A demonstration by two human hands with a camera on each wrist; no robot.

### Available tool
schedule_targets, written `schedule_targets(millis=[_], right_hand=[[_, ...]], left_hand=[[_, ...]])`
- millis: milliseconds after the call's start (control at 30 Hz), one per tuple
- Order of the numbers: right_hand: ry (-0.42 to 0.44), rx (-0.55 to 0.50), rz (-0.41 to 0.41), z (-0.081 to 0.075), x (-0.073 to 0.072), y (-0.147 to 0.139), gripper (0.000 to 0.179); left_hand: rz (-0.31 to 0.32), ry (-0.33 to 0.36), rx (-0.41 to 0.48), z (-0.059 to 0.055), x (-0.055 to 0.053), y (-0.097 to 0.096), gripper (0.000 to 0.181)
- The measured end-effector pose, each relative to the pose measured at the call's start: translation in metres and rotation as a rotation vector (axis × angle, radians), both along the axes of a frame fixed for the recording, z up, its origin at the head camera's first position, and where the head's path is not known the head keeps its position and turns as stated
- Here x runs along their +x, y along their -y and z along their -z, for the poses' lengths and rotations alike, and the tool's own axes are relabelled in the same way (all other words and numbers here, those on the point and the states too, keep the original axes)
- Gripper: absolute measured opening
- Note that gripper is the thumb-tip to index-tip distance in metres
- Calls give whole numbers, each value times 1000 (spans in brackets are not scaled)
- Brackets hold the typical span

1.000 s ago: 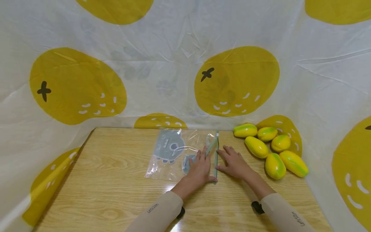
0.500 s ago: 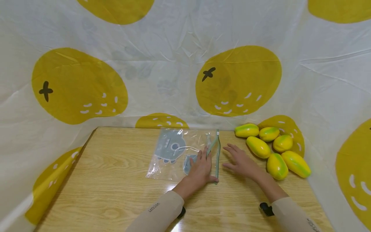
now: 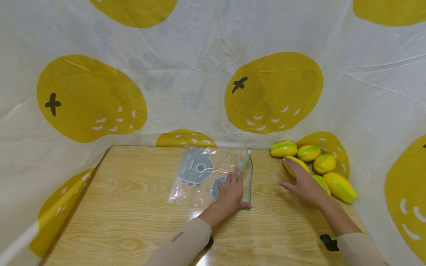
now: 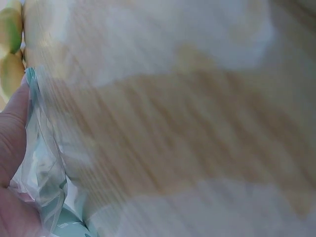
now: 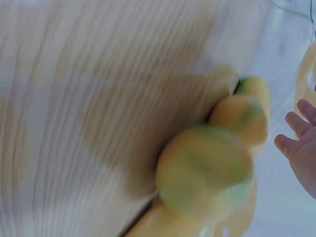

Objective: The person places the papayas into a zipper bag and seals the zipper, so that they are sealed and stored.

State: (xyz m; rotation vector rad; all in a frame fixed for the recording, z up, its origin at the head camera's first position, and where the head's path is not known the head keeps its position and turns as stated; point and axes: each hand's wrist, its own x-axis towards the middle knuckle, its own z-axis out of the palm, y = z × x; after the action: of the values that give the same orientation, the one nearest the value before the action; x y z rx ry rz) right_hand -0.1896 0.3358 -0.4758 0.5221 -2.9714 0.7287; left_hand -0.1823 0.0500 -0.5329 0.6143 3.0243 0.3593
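Observation:
A clear zip bag [image 3: 191,195] with a blue-grey cartoon print lies flat on the wooden table. My left hand [image 3: 227,194] rests on it with fingers spread, the thumb at the green zip edge [image 3: 250,181], whose mouth gapes a little. Over the yellow-green papaya-like fruits at the right, my right hand [image 3: 304,184] hovers with its fingers extended, holding nothing. It partly covers one long fruit [image 3: 293,165] and another fruit [image 3: 322,183] below it. The right wrist view has the fingers [image 5: 298,131] apart from the blurred fruits [image 5: 205,170].
More of the fruits lie grouped at the table's back right corner, among them a long one [image 3: 339,187] by the right edge. A white cloth [image 3: 186,99] with large yellow fruit prints hangs behind and along both sides of the table [image 3: 133,214].
My right hand has left the bag's zip edge and moved right, over the fruits. The left hand has stayed on the bag.

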Motion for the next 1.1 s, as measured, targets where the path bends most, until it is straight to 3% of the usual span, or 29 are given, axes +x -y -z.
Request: schedule_targets(millis=[167,367,800,1100], right_hand=[[18,-7,64,-10,-2,-23,91],[77,9,127,-10,-13,-42,96],[128,114,148,1,-30,-51,95],[96,170,144,10,-35,-51,90]], left_hand=[[-6,12,-16,-1,-1,0,124],[-5,11,-11,-1,-1,0,124],[-11,-5,-51,-4,1,-1,125],[-30,0,-58,0,-1,-4,127]])
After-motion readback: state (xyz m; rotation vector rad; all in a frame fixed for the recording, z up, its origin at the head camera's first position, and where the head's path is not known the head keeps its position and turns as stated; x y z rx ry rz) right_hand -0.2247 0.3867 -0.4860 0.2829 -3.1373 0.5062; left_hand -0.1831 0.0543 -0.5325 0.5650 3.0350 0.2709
